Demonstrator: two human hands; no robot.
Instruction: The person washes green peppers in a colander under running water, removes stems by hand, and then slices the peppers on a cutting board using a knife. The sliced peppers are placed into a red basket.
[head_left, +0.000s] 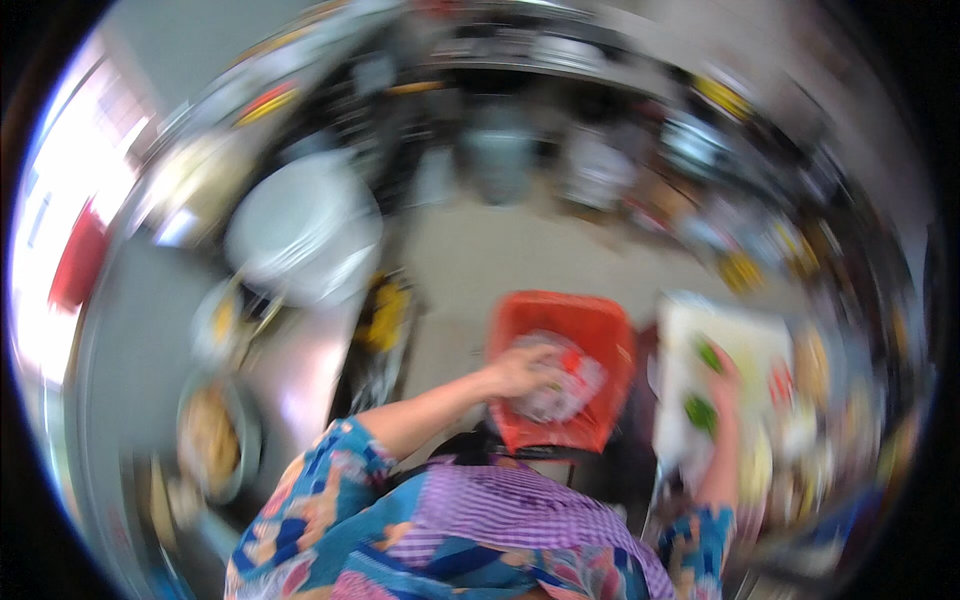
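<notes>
My left hand (525, 372) reaches into a red plastic bin (619, 352) in front of me. Its fingers are at a crumpled clear plastic bag (551, 409) with a red mark on it; blur hides whether they grip it. My right hand (724, 381) is over a white cutting board (682, 322) on the right. One green vegetable piece (707, 354) lies against its fingers, and a second green piece (700, 414) is by the wrist. Whether the fingers hold either piece is too blurred to tell. Red pieces (780, 381) sit at the board's right side.
On the left counter stand a large white tub (304, 217), a small bowl (217, 319) and an oval basin (251, 450) with yellowish food. A wok-side shelf holds a yellow item (387, 311). Boxes and a pale bucket (499, 154) line the far floor.
</notes>
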